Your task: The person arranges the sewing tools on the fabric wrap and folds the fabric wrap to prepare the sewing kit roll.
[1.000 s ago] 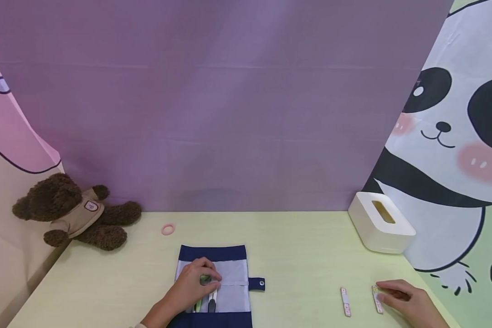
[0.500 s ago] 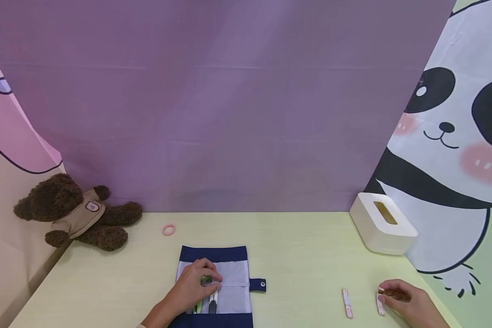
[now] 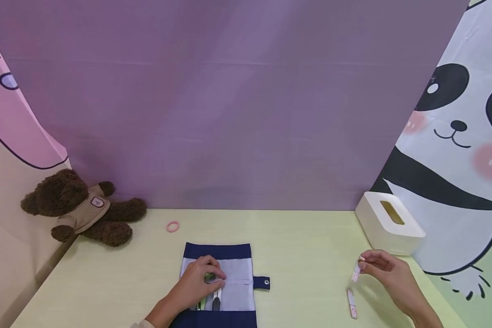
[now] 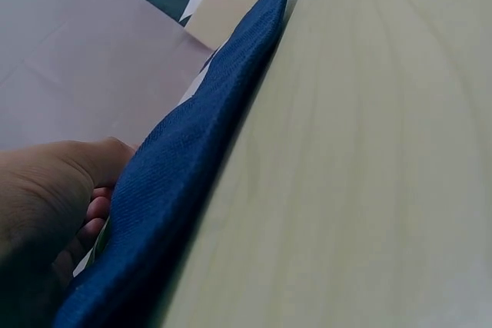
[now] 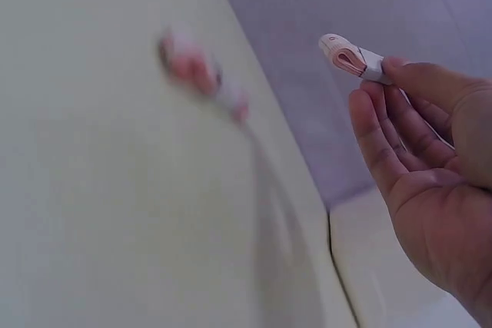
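Observation:
A navy-edged tool pouch point(image 3: 238, 272) lies unrolled on the table, with a snap strap at its right. Over its left part rests my left hand point(image 3: 197, 280), its fingers bent; whether it pinches anything is hidden. Under and beside that hand are a green item point(image 3: 202, 304) and a black-and-white tool point(image 3: 216, 303) in the pouch. My right hand point(image 3: 389, 273) pinches a folded pink-and-white measuring tape point(image 5: 354, 57) between thumb and fingers, raised above the table. Below it, a second folded measuring tape point(image 3: 351, 303) lies on the table, blurred in the right wrist view.
A white tissue box point(image 3: 389, 223) stands at the table's back right corner. At the back left, a brown teddy bear point(image 3: 84, 209) lies on its side. Near it sits a pink ring point(image 3: 172, 226). A purple cloth point(image 3: 229, 114) hangs behind the table.
My right hand has lifted one folded measuring tape off the table and carried it left and away from me, above the other. The left hand keeps its place on the pouch.

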{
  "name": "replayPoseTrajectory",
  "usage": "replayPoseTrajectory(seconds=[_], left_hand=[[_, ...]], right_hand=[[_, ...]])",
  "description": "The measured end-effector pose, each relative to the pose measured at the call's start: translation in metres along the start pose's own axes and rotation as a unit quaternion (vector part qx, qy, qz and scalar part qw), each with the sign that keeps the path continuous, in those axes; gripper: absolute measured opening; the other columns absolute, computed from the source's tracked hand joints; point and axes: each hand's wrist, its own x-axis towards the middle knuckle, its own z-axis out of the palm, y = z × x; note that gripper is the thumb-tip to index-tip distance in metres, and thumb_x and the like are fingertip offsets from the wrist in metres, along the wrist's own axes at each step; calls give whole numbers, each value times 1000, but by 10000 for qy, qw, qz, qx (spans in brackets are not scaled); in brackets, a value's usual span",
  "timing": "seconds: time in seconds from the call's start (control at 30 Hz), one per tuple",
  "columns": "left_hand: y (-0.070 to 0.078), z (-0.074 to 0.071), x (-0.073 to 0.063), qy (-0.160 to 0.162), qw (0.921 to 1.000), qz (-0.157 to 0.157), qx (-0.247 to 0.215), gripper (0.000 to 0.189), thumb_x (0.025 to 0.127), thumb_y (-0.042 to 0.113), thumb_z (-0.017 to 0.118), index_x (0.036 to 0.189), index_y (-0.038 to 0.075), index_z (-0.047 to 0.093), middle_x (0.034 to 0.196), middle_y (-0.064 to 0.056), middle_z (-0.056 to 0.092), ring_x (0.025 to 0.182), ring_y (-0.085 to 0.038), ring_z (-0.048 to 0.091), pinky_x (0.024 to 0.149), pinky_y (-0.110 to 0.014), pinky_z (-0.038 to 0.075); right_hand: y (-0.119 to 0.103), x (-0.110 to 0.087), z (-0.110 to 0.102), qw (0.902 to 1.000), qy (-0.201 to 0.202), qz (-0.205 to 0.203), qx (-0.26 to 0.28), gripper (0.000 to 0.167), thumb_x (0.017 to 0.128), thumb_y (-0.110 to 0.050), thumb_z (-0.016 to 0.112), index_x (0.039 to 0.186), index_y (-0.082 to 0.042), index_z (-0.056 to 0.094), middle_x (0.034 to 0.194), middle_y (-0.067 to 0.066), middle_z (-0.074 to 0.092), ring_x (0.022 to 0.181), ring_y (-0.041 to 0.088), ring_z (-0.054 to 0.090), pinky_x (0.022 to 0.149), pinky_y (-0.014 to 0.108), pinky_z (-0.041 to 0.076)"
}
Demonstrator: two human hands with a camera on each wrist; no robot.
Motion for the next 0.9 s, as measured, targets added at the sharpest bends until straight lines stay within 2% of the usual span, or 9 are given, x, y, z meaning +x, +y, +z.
replayPoseTrajectory(seconds=[0.23, 0.4, 0.73, 0.9], left_hand=[[-1, 3, 1, 27, 10000, 57, 10, 5, 86, 21, 83, 90, 24, 83, 100, 14, 63, 99, -8, 57, 88, -36, 45], [0, 3, 0, 50, 9999, 127, 31, 5, 86, 20, 83, 90, 23, 83, 100, 13, 63, 98, -8, 57, 87, -33, 46], [0, 1, -1, 46, 9999, 110, 71, 4, 86, 20, 84, 89, 23, 83, 99, 13, 63, 98, -8, 56, 86, -34, 45], [2, 0, 1, 22, 9999, 94, 85, 4, 85, 20, 84, 88, 23, 83, 98, 13, 62, 96, -7, 55, 84, -31, 46]], right_hand=[[-34, 39, 60, 9959, -609, -541, 404, 32, 96, -4, 70, 119, 16, 59, 100, -6, 75, 89, 5, 73, 82, 24, 60], [-53, 60, 107, 9929, -890, -595, 526, 31, 95, -9, 73, 118, 10, 62, 99, -3, 74, 88, 10, 74, 83, 29, 61], [-72, 70, 199, 9865, -1362, -286, 865, 27, 94, -9, 74, 116, 4, 66, 106, 17, 72, 88, 16, 73, 86, 29, 61], [-74, 68, 236, 9828, -1601, -140, 908, 30, 95, -10, 73, 119, 6, 65, 106, 17, 71, 89, 18, 72, 86, 31, 61]])
